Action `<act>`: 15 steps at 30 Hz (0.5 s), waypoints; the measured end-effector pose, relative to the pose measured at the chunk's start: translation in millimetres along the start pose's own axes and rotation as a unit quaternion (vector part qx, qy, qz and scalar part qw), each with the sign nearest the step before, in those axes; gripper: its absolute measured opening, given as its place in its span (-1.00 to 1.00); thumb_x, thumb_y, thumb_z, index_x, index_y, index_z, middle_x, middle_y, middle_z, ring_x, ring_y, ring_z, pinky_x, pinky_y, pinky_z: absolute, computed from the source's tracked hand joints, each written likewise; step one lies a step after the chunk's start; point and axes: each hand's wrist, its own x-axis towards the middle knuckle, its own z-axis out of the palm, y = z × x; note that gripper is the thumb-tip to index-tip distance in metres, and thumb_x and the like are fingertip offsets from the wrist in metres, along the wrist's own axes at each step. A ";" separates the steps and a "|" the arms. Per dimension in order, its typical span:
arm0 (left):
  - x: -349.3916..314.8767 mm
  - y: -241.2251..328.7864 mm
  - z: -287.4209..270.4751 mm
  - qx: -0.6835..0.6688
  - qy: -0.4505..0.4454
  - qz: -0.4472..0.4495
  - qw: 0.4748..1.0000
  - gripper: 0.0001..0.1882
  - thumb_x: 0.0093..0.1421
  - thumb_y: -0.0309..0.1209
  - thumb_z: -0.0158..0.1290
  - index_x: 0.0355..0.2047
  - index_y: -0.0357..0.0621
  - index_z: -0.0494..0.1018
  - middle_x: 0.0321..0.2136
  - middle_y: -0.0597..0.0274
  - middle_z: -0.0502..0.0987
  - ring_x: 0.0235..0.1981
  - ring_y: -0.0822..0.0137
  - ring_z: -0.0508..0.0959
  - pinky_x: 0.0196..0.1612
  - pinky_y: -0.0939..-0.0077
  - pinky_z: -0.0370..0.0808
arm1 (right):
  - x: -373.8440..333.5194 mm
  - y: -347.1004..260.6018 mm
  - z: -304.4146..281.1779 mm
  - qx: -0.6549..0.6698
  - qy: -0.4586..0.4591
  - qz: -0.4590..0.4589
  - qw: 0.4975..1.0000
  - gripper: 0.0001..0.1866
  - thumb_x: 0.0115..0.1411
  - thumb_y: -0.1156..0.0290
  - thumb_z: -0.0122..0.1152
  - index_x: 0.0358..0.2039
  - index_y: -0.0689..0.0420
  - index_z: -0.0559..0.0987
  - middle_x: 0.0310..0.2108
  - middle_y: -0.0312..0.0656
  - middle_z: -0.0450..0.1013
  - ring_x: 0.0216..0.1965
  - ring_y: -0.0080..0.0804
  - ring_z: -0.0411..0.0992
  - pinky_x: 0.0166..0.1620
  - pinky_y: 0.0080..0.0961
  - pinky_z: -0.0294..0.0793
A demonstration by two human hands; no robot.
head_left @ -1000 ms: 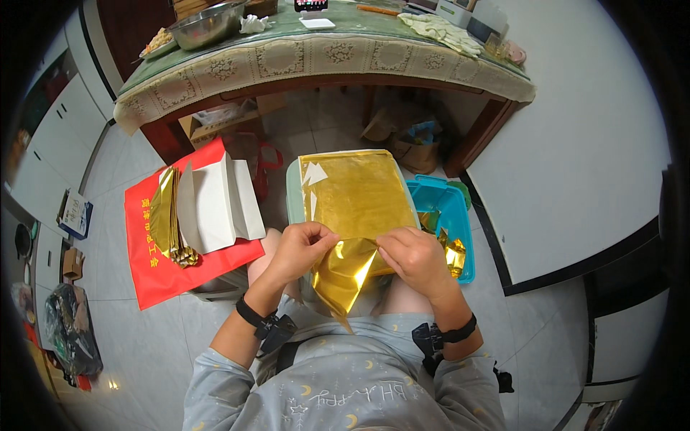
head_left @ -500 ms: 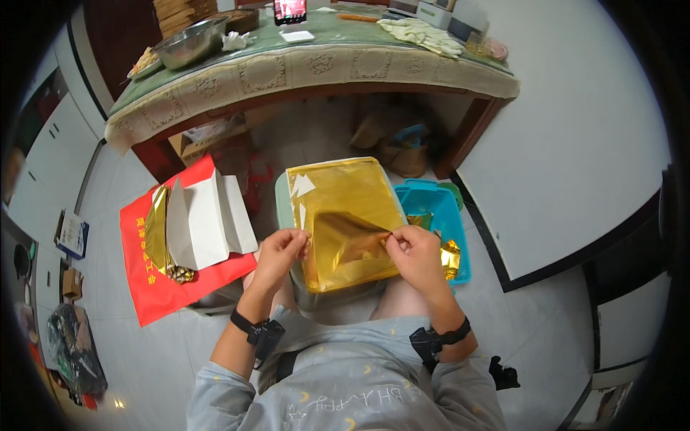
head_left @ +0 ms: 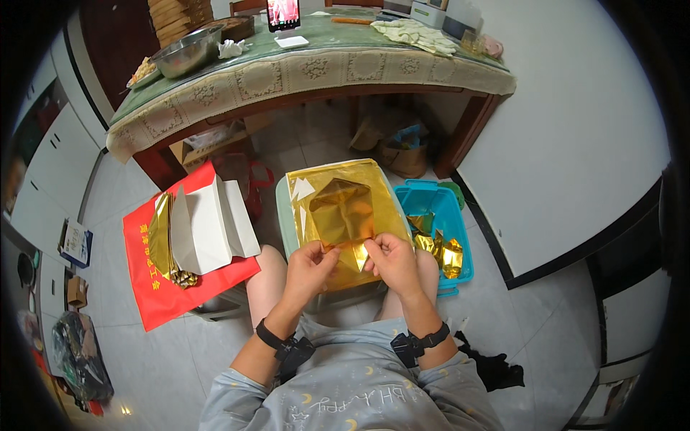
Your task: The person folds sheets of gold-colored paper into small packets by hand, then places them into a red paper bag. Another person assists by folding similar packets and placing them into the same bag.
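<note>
A sheet of gold foil paper (head_left: pixel 341 212) is raised between my hands, its lower edge bent into a pointed, shiny fold. My left hand (head_left: pixel 311 269) pinches the left side of that edge, and my right hand (head_left: pixel 392 263) pinches the right side. Beneath lies a gold-covered board (head_left: pixel 302 173) with white triangular patches at its left, resting on a pale green stool (head_left: pixel 284 210). To the right, a blue plastic basket (head_left: pixel 468 257) holds several folded gold foil pieces (head_left: pixel 451 256). At the left, a stack of gold foil sheets (head_left: pixel 163 231) lies by an opened white paper box (head_left: pixel 208 228).
A red bag (head_left: pixel 146 286) lies under the white box, on a dark stool. Ahead stands a table with a lace-edged cloth (head_left: pixel 314 70), carrying a steel bowl (head_left: pixel 188 54), a phone on a stand (head_left: pixel 283 16) and a pale green cloth (head_left: pixel 413 36). A white wall panel (head_left: pixel 560 144) rises at the right.
My hands have come closer together and moved nearer my body. The foil sheet between them, held wide before, now stands up with its near edge folded.
</note>
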 end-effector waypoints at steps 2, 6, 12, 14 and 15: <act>-0.5 1.0 -0.6 0.022 -0.001 0.006 1.000 -0.84 0.29 -0.40 0.11 -0.32 -0.28 0.53 -0.58 0.40 0.49 -0.57 0.59 0.46 -0.48 0.68 0.41 | 0.1 7.1 -2.1 -0.018 0.005 0.000 1.000 -0.77 0.27 0.40 0.20 -0.50 0.22 0.52 -0.68 -0.31 0.47 -0.67 -0.70 0.38 -0.60 -0.70 0.28; -1.4 0.5 -5.7 0.070 -0.006 0.030 0.997 -0.83 0.28 -0.41 0.10 -0.39 -0.27 0.52 -0.60 0.39 0.48 -0.59 0.57 0.45 -0.52 0.66 0.39 | -0.5 13.8 -6.5 -0.026 -0.014 -0.003 1.000 -0.76 0.25 0.39 0.21 -0.54 0.21 0.53 -0.68 -0.30 0.47 -0.66 -0.71 0.38 -0.60 -0.73 0.27; 4.3 4.2 -16.0 0.091 -0.037 -0.003 0.995 -0.75 0.28 -0.38 0.11 -0.52 -0.24 0.47 -0.65 0.36 0.45 -0.65 0.55 0.42 -0.58 0.64 0.35 | 0.7 17.5 -14.1 0.030 -0.068 0.047 0.996 -0.76 0.26 0.36 0.22 -0.52 0.18 0.55 -0.69 -0.32 0.46 -0.69 -0.69 0.35 -0.60 -0.75 0.27; 5.1 7.6 -16.1 0.086 -0.052 -0.013 0.995 -0.72 0.29 -0.35 0.11 -0.53 -0.25 0.47 -0.66 0.36 0.44 -0.66 0.55 0.41 -0.59 0.63 0.34 | 1.5 25.5 -17.8 0.043 -0.078 0.048 0.995 -0.77 0.27 0.34 0.22 -0.49 0.17 0.56 -0.68 -0.32 0.46 -0.69 -0.69 0.34 -0.61 -0.75 0.26; 3.5 9.1 -15.2 0.086 -0.060 -0.021 0.994 -0.71 0.30 -0.33 0.11 -0.53 -0.25 0.47 -0.66 0.37 0.44 -0.66 0.55 0.41 -0.59 0.63 0.34 | 0.3 29.2 -19.9 0.051 -0.081 0.050 0.994 -0.78 0.27 0.33 0.22 -0.48 0.17 0.56 -0.67 -0.32 0.46 -0.70 -0.69 0.34 -0.61 -0.75 0.26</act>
